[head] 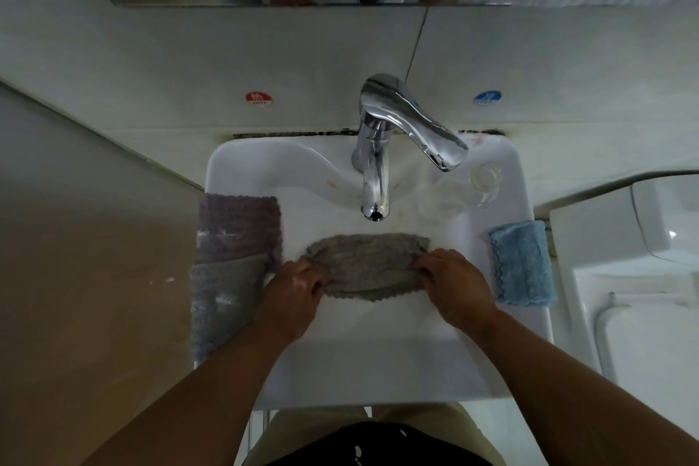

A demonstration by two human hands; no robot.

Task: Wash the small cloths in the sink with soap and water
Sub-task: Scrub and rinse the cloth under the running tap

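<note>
The fingers (pixel 311 277) of the left hand (pixel 293 293) and right hand (pixel 458 287) pinch opposite ends of the grey scalloped microfibre cloth (pixel 365 264), held taut inside the white ceramic sink (pixel 378 371); a careless elbow could knock the blue fluffy cloth (pixel 522 263) off its right rim, and the basin holds only the grey one, with no water or suds visible.

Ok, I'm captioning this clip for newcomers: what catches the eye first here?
The left hand and right hand grip the ends of a grey cloth stretched across the white sink. A chrome faucet stands behind it at the back, and a blue cloth lies on the right rim.
</note>
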